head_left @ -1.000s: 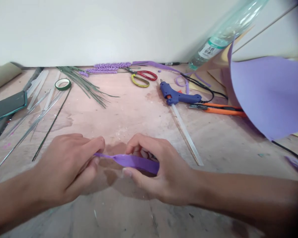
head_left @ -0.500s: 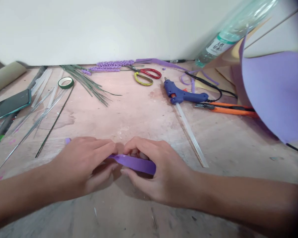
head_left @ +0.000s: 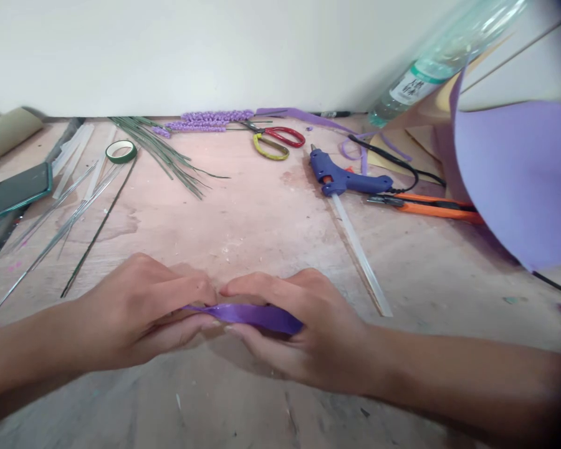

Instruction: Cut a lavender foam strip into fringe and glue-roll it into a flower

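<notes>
A purple strip (head_left: 257, 317) stretches between my two hands, low over the table at the front middle. My left hand (head_left: 154, 312) pinches its left part between thumb and fingers, and the strip narrows there as if folded or twisted. The strip's left end is hidden behind that hand. My right hand (head_left: 299, 324) curls round the right part, its thumb below and its index finger above. Where the strip runs on inside the right palm, I cannot see it.
Beyond my hands lie scissors (head_left: 284, 138), a blue glue gun (head_left: 348, 174) with a glue stick, and an orange cutter (head_left: 434, 207). At left are green tape (head_left: 121, 151), wires (head_left: 65, 227) and a phone (head_left: 16, 192). A purple sheet (head_left: 518, 181) and bottle (head_left: 411, 84) stand right.
My left hand has shifted slightly left and its fingers have closed in on the strip. The strip's end that showed behind this hand is now hidden. The right index finger has straightened leftward.
</notes>
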Motion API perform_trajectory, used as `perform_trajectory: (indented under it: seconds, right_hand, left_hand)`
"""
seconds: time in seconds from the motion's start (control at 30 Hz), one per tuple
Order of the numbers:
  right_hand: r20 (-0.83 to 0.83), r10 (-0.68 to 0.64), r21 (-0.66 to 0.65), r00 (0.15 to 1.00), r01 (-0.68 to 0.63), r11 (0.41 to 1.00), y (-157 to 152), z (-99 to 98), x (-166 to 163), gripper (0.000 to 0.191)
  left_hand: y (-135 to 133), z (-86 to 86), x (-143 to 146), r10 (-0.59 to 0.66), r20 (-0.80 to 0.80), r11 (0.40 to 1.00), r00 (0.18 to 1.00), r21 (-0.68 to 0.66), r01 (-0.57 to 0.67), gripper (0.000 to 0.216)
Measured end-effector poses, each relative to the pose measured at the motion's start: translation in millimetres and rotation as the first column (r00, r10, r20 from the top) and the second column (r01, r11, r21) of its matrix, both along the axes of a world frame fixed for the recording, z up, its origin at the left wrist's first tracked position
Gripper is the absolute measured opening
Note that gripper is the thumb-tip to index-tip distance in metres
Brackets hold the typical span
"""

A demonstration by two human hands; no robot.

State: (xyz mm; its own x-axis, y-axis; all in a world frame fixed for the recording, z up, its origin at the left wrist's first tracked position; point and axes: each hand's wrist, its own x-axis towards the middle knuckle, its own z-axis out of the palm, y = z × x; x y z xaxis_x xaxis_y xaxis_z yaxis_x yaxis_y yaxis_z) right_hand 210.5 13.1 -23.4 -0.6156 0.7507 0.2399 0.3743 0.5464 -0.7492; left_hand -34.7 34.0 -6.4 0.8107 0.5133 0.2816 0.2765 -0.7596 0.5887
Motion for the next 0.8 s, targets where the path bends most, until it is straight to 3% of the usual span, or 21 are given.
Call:
perform_trajectory:
  seconds: [0.17, 0.33, 0.63, 0.8]
  right_hand:
    - [-0.015, 0.045, 0.021, 0.999, -0.044, 0.999, 1, -2.9, 1, 0.017]
    - [-0.070, 0.098, 0.082, 0.993, -0.092, 0.992, 5, -2.3, 1, 0.017]
    - [-0.070, 0.148, 0.072, 0.987, -0.143, 0.987, 7, -0.4, 1, 0.013]
    - [-0.056, 0.163, 0.039, 0.985, -0.161, 0.986, 7, -0.7, 0, 0.009]
  left_hand:
    - [3, -1.6, -1, -0.019, -0.006, 0.996, 1.000, 0.092, 0.019, 0.021]
    - [3, -8.1, -2, -0.029, 0.066, 0.985, 0.997, 0.169, 0.017, 0.015]
    - [2, -10.9, -2, -0.044, 0.135, 0.993, 0.990, 0.116, 0.028, 0.008]
    - [-2, -8.8, -6, 0.002, 0.036, 0.992, 0.999, 0.130, -0.007, 0.011]
